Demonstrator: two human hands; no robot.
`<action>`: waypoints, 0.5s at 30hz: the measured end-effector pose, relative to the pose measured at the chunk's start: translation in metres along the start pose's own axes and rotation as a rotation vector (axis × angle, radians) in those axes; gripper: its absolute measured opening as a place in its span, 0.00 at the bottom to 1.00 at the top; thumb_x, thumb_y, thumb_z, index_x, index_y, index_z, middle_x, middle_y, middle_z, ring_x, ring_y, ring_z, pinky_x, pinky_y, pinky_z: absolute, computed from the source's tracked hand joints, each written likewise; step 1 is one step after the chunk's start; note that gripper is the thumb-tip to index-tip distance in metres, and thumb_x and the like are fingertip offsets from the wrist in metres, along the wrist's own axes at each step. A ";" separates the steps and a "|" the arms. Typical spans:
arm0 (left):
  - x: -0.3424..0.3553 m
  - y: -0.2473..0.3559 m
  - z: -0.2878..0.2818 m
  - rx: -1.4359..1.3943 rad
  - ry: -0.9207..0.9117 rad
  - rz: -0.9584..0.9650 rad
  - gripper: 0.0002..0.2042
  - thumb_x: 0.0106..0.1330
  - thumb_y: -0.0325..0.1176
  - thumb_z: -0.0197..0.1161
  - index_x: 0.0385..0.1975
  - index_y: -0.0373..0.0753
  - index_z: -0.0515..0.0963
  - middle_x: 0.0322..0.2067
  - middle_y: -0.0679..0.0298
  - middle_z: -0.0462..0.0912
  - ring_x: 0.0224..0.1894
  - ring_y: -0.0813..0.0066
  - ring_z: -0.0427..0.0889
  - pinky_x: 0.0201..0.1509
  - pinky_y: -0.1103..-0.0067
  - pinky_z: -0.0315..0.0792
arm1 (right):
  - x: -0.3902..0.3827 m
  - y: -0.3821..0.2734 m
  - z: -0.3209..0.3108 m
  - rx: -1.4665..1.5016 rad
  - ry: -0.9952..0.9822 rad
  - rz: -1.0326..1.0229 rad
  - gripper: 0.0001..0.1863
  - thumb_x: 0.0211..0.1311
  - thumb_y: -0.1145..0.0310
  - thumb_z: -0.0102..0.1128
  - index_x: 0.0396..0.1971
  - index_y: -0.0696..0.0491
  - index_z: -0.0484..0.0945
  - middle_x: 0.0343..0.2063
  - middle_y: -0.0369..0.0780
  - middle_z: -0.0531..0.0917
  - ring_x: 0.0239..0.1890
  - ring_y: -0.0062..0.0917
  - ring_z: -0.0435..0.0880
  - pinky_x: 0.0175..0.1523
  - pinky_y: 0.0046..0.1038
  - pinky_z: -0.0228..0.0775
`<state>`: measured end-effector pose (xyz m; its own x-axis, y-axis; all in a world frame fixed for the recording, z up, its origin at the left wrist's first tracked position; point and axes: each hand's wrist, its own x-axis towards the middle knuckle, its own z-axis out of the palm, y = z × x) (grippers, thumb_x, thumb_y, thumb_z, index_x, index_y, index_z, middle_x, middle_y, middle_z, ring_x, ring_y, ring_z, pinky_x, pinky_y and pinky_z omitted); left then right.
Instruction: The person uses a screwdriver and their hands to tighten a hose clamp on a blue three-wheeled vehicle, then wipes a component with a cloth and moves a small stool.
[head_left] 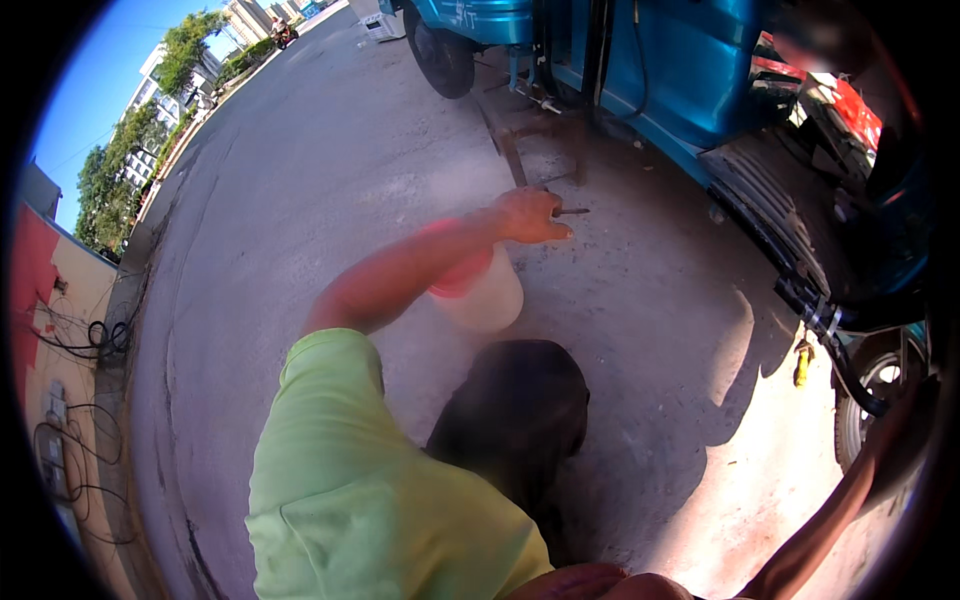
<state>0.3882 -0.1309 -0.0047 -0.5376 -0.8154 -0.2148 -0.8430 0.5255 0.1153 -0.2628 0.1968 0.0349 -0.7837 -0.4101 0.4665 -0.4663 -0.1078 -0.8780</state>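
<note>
My left arm, in a yellow-green sleeve, reaches out over the pavement in the middle. Closed around a thin dark rod, my left hand (528, 215) lets its tip (574, 211) poke out to the right; I cannot make out the kind of tool. Below that forearm stands a whitish plastic bucket (490, 300) with a red upper part, half covered by the arm. A rusty metal bar (508, 150) ends close behind the hand. Another bare forearm (825, 520), seemingly my right, runs up along the lower right rim; its hand is lost in the dark edge.
A blue three-wheeled cargo vehicle (670, 110) fills the upper right, its black wheel (440, 58) at the back and another wheel (872, 395) at right. A yellow-handled object (803, 363) is beside the latter. Black cables (100, 340) hang along the left wall. My dark-clad knee (520, 400) is below the bucket.
</note>
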 end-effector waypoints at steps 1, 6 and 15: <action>-0.023 -0.010 -0.017 -0.016 0.063 -0.110 0.28 0.58 0.54 0.63 0.49 0.37 0.79 0.50 0.48 0.77 0.55 0.51 0.77 0.58 0.63 0.71 | 0.005 0.000 -0.005 -0.010 0.005 -0.001 0.11 0.70 0.61 0.56 0.43 0.52 0.78 0.24 0.29 0.67 0.26 0.16 0.64 0.35 0.19 0.59; -0.105 -0.083 -0.013 -0.177 0.153 -0.526 0.27 0.57 0.54 0.64 0.46 0.35 0.81 0.44 0.47 0.83 0.48 0.52 0.82 0.53 0.65 0.74 | 0.011 0.003 0.007 0.002 -0.015 0.021 0.10 0.68 0.61 0.58 0.39 0.51 0.77 0.23 0.28 0.67 0.25 0.15 0.64 0.33 0.19 0.59; -0.148 -0.136 -0.007 -0.450 0.057 -0.644 0.30 0.58 0.60 0.62 0.39 0.34 0.83 0.33 0.56 0.84 0.33 0.64 0.82 0.34 0.70 0.74 | 0.009 0.004 0.022 0.016 -0.043 0.051 0.09 0.65 0.60 0.62 0.32 0.49 0.76 0.21 0.27 0.67 0.23 0.14 0.64 0.31 0.19 0.57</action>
<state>0.5826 -0.0833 0.0181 0.0691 -0.9435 -0.3241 -0.9089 -0.1935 0.3694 -0.2632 0.1727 0.0332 -0.7878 -0.4541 0.4161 -0.4190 -0.1001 -0.9025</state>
